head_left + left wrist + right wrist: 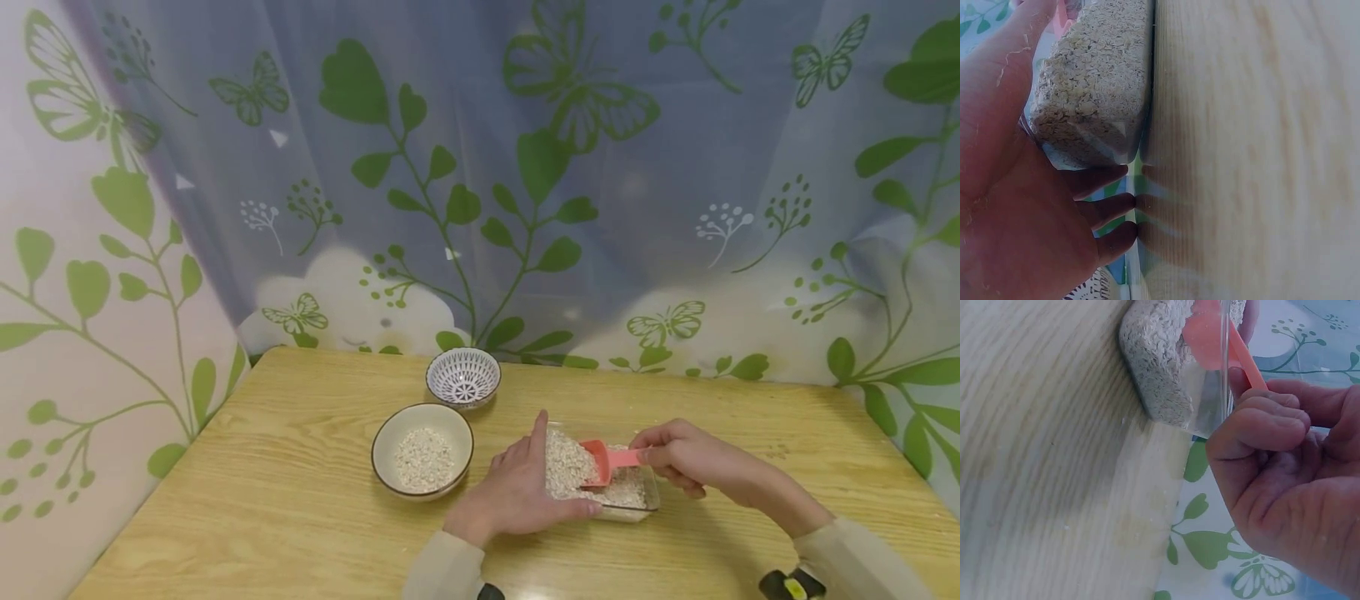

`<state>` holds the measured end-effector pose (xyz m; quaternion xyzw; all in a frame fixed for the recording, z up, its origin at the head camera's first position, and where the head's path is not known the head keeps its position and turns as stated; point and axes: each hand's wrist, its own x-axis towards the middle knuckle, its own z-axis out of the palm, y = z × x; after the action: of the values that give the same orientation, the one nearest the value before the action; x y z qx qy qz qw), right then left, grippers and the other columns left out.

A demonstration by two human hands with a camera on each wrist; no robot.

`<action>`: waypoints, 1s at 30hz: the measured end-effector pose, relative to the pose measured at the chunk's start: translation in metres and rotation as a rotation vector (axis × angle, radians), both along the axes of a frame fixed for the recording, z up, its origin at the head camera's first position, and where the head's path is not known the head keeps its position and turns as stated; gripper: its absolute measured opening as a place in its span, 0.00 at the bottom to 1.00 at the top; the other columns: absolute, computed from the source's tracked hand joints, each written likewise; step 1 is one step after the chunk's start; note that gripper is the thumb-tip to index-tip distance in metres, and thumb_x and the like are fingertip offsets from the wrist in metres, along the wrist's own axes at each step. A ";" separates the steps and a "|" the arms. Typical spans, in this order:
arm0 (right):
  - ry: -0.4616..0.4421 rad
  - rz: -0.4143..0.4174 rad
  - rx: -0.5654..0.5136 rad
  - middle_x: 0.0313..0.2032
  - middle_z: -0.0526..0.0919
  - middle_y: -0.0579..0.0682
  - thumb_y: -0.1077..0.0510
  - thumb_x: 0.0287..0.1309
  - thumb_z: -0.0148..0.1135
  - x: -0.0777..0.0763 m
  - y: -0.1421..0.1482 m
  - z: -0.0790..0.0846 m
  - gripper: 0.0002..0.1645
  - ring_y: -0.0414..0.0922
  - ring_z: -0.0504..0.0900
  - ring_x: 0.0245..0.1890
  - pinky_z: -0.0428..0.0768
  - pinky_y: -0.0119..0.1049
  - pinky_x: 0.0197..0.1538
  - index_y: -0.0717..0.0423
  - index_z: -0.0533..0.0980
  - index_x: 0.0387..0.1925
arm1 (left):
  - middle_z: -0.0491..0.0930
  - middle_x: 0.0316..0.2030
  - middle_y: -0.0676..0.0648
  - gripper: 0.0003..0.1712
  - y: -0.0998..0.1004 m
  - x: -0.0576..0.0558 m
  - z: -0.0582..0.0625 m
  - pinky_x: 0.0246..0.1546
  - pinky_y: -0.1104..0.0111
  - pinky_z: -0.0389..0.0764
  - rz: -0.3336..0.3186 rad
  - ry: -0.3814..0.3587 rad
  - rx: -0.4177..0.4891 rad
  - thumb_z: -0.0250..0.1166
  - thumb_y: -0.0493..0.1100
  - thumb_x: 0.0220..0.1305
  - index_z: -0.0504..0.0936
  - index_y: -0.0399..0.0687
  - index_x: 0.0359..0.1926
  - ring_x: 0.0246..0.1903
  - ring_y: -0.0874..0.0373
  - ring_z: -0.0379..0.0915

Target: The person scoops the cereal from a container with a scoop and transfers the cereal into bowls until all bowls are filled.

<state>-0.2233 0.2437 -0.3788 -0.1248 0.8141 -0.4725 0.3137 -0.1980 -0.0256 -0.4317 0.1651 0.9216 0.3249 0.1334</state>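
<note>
A clear rectangular container (pixel 633 514) full of rolled oats (pixel 566 463) stands on the table. My right hand (pixel 686 457) pinches the handle of a pink scoop (pixel 600 464), whose bowl is dug into the oats. In the right wrist view the scoop (pixel 1205 339) shows through the clear wall, and the fingers of the right hand (pixel 1279 444) curl at its handle. My left hand (pixel 517 493) lies against the container's left end, thumb along the near rim and fingers extended. The left wrist view shows the left hand (pixel 1029 194) with its fingers straight beside the oats (pixel 1097 69).
A cream bowl with a dark rim (pixel 382 442), some oats in its bottom, stands left of the left hand. Behind it is a smaller patterned bowl (pixel 463 377). A leaf-and-butterfly curtain (pixel 465 167) hangs along the back edge of the wooden table (pixel 262 467).
</note>
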 end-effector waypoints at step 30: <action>-0.222 -0.121 -0.259 0.21 0.60 0.41 0.53 0.79 0.47 0.010 0.026 -0.021 0.16 0.39 0.50 0.20 0.56 0.33 0.25 0.59 0.72 0.55 | 0.55 0.80 0.40 0.77 -0.001 -0.001 -0.003 0.79 0.46 0.56 -0.009 0.015 -0.001 0.65 0.82 0.50 0.29 0.55 0.83 0.79 0.44 0.52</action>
<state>-0.2131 0.2694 -0.3998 -0.0621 0.7128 -0.6021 0.3542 -0.1991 -0.0264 -0.4342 0.1716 0.9219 0.3227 0.1282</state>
